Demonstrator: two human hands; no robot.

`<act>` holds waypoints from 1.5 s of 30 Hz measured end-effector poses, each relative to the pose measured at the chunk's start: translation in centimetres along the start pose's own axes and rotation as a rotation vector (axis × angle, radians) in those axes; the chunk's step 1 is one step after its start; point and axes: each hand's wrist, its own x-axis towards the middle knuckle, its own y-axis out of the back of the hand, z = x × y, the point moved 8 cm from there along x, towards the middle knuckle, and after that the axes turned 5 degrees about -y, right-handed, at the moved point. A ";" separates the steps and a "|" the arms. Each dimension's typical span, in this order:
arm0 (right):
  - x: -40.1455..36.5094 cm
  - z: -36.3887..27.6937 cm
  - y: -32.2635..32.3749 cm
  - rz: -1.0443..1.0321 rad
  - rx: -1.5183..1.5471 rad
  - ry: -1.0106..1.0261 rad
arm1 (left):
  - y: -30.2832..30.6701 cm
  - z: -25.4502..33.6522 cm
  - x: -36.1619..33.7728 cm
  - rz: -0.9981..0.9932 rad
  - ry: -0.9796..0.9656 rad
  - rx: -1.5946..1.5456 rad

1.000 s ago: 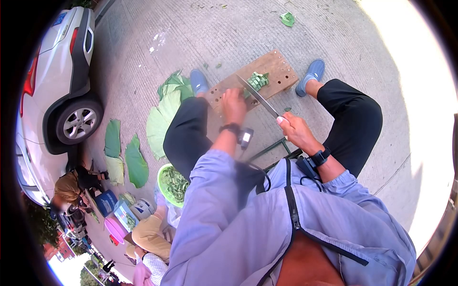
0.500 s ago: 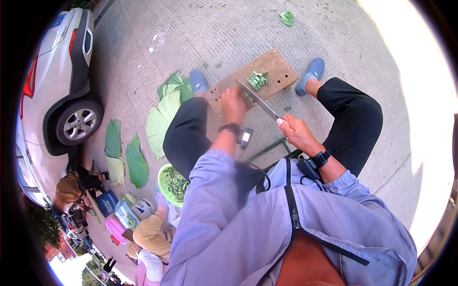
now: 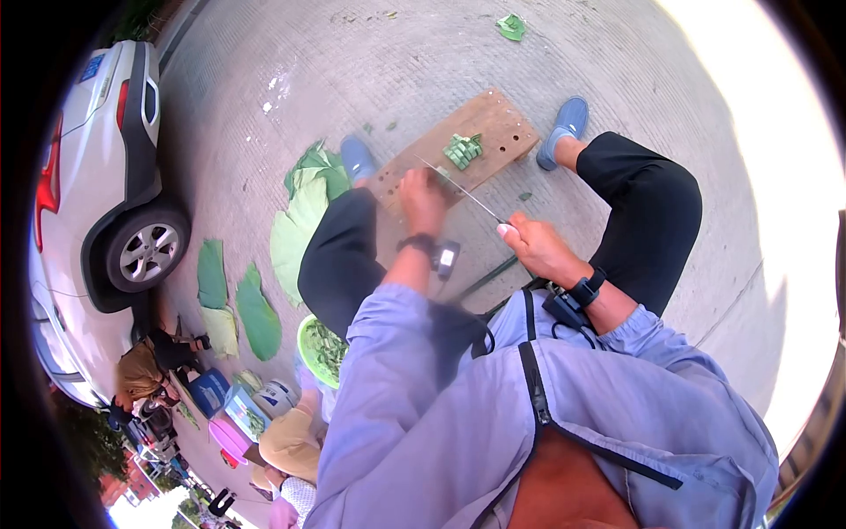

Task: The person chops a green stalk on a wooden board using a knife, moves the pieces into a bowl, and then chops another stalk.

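Observation:
My right hand [image 3: 539,249] is closed around the handle of a long kitchen knife [image 3: 465,193]. Its thin blade slants up and left over a low wooden board [image 3: 493,113] with round holes. Slightly blurred, my left hand [image 3: 423,201] has its fingers curled down on the near left part of the board, beside the blade. A bit of green leaf [image 3: 441,172] shows at those fingertips; the rest of it is hidden under the hand. Further along the board lies a small pile of cut green leaf strips [image 3: 462,151], apart from both hands.
Large green leaves [image 3: 300,220] lie left of my knee, with more leaves [image 3: 257,313] farther left. A green basin [image 3: 307,339] holds chopped greens. Buckets [image 3: 210,392] and a seated person [image 3: 291,445] are at lower left. A white car [image 3: 97,176] is parked at left.
The blade now appears more edge-on and thinner, its tip shifted slightly left. My left hand stays near the same spot on the board. The whole view has shifted a little.

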 end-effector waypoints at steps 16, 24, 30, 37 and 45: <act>0.2 -0.7 0.3 0.019 -0.045 -0.030 | -0.2 0.1 0.1 -0.029 -0.018 0.026; 0.5 -0.6 -0.1 0.012 -0.050 -0.040 | 0.0 0.1 0.3 -0.013 0.017 0.028; 1.2 -0.3 -0.5 0.026 -0.049 -0.018 | 0.1 0.1 0.2 0.001 0.017 0.029; 1.8 -0.2 -0.9 0.031 -0.071 -0.038 | 0.0 0.1 0.1 -0.012 0.026 0.052; 3.0 -0.5 -1.4 -0.006 -0.076 -0.098 | 0.1 0.3 0.1 0.004 0.008 0.040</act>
